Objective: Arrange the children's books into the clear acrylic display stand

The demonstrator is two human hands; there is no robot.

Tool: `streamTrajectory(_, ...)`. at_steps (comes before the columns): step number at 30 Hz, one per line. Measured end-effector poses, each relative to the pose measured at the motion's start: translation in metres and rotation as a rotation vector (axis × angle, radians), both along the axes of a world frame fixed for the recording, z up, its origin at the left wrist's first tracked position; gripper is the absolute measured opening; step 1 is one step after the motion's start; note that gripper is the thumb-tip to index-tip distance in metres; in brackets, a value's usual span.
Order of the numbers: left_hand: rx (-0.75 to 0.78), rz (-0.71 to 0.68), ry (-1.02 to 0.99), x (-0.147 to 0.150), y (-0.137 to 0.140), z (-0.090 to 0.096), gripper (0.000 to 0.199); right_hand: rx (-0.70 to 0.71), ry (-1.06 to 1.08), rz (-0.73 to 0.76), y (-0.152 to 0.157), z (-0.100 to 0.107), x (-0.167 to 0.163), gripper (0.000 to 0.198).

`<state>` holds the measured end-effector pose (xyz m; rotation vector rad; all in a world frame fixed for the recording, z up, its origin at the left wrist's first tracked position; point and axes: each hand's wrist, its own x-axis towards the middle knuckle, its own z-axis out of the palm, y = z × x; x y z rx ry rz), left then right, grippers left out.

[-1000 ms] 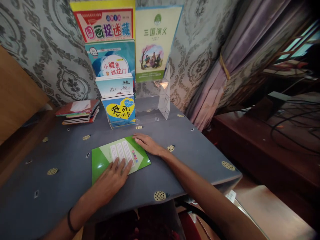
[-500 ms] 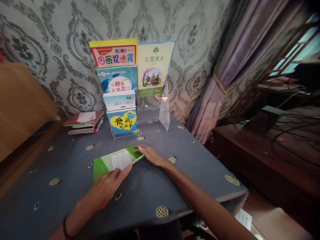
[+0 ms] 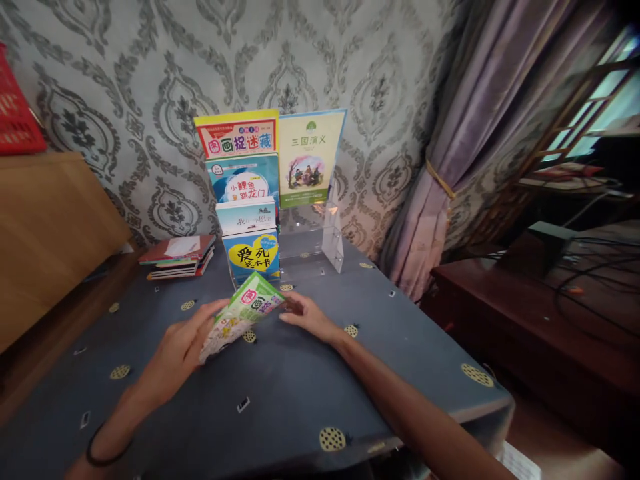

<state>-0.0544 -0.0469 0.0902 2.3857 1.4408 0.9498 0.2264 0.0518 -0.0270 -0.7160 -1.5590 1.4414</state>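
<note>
A thin green-edged picture book [image 3: 239, 313] is tilted up off the table, its front cover with pink and green Chinese lettering facing me. My left hand [image 3: 183, 340] grips it along the left side, the fingers partly hidden behind it. At the upper right corner, the fingers of my right hand [image 3: 310, 317] are curled against the book, thumb lower down. Just behind stands a clear stepped book rack [image 3: 333, 240]. Its left column holds several books, the lowest a blue book with a yellow heart [image 3: 253, 257]. A pale green book [image 3: 310, 157] stands at the rack's upper right.
A small stack of books [image 3: 183, 257] lies left of the rack on the patterned grey tablecloth [image 3: 280, 413]. Further left are a wooden panel [image 3: 55, 227] and a red basket [image 3: 17, 113]. To the right are a purple curtain [image 3: 425, 200] and a dark red cabinet [image 3: 500, 307] with cables.
The book has been lifted from lying flat and turned over, from its back cover to its front. My left hand has moved left to its side edge. The view has shifted slightly.
</note>
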Motion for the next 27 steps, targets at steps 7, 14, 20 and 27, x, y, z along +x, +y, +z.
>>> streamTrajectory(7,-0.251,0.118,-0.588,0.004,-0.003,0.011,0.062,-0.207,0.27,0.143,-0.01,0.016,0.002,0.045)
streamTrajectory(14,-0.425,0.217,-1.099,0.021,-0.006,-0.029,0.083,-0.266,0.23,0.208,-0.016,0.012,-0.003,0.043)
streamTrajectory(20,-0.518,0.239,-0.869,0.017,0.0,-0.084,0.072,-0.345,0.028,0.144,-0.009,0.01,0.004,0.049)
streamTrajectory(27,-0.289,0.203,-0.041,-0.002,0.009,-0.106,0.034,-0.281,-0.163,-0.053,0.0,-0.002,0.002,0.049)
